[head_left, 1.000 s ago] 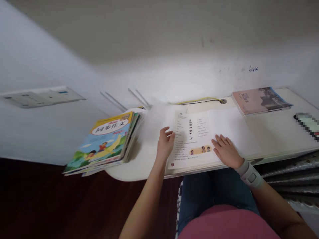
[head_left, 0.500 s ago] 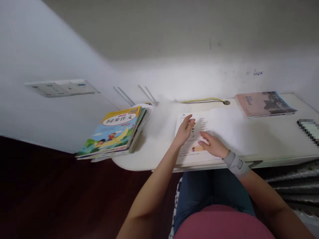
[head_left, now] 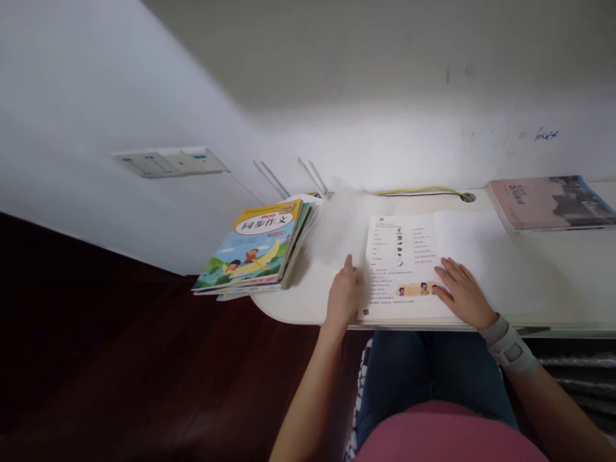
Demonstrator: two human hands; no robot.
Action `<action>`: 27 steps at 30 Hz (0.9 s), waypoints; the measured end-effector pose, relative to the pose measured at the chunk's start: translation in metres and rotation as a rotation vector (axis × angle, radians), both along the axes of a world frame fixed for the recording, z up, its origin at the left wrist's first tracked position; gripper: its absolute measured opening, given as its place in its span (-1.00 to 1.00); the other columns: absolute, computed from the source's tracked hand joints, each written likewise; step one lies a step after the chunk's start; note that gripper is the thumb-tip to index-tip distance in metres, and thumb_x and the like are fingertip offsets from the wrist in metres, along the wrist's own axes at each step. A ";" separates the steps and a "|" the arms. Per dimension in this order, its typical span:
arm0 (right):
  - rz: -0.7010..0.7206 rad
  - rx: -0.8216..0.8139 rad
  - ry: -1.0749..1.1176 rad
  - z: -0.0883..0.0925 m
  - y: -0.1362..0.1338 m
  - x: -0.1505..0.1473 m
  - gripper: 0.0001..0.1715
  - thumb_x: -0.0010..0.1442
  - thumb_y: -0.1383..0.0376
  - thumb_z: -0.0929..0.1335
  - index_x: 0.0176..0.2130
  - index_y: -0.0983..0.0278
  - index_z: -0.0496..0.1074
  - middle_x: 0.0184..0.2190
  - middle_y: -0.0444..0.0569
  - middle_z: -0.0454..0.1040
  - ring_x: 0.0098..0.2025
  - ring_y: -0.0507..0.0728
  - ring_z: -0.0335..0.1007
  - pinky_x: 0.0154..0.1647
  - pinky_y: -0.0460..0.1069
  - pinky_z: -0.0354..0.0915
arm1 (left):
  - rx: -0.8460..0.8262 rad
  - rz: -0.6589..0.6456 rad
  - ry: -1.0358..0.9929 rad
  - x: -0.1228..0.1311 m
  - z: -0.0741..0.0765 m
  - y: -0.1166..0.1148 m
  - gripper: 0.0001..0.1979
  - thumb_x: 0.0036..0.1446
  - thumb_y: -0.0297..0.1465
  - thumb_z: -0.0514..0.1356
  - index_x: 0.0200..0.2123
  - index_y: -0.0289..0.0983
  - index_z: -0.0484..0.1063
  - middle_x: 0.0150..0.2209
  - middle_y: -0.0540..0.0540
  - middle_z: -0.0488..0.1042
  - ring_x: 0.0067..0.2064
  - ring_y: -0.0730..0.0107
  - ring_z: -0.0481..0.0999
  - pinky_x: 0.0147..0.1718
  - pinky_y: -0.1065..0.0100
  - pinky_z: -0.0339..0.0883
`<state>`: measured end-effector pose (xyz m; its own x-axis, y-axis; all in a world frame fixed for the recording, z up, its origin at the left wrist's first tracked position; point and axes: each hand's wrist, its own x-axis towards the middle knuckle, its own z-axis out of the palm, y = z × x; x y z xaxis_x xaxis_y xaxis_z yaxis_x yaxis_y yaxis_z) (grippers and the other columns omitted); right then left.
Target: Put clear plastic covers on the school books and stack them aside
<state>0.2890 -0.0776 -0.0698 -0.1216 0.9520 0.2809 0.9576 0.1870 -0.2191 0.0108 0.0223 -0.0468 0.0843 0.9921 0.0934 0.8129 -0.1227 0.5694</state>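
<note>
Hands (head_left: 342,296) (head_left: 464,294) have parted, seemingly touching the printed page (head_left: 407,273) between them.

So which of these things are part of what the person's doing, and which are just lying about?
Seemingly in use:
- printed page, lying face up
- left hand, at its left edge
- right hand, over its right side

Apparently just lying about:
- stack of books, left
- pink-covered book, right
- yellow cable, by the wall

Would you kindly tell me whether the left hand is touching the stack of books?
Apart: the head view shows a strip of white tabletop between the left hand and the stack of books.
</note>
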 end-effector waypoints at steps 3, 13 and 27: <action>-0.010 0.006 0.085 0.008 0.000 -0.008 -0.48 0.32 0.14 0.16 0.12 0.38 0.33 0.21 0.22 0.25 0.29 0.30 0.07 0.27 0.26 0.03 | -0.094 0.062 -0.180 -0.009 0.015 0.009 -0.65 0.06 -0.39 0.10 -0.07 -0.33 0.44 -0.38 -0.17 0.54 -0.26 0.16 0.53 -0.12 0.10 0.36; 0.075 -0.194 1.304 0.101 0.016 -0.013 -0.20 0.21 -0.13 0.20 0.30 0.10 -0.05 0.17 0.08 0.32 0.10 0.21 0.36 0.13 0.22 0.29 | -0.399 -0.389 -1.449 0.097 0.109 0.002 -0.79 -0.05 -0.37 0.33 -0.37 -0.27 0.36 -0.54 0.10 0.40 -0.45 0.55 0.44 -0.16 0.23 0.43; 0.312 -0.251 1.205 0.106 0.003 0.013 0.15 0.01 0.06 0.45 0.35 0.11 -0.23 0.35 0.03 -0.03 0.30 0.26 0.05 0.24 0.22 0.16 | -0.402 -0.595 -1.620 0.160 0.119 -0.021 -0.90 0.04 -0.44 0.27 -0.40 -0.25 0.37 -0.54 0.11 0.38 -0.48 0.58 0.42 -0.17 0.30 0.43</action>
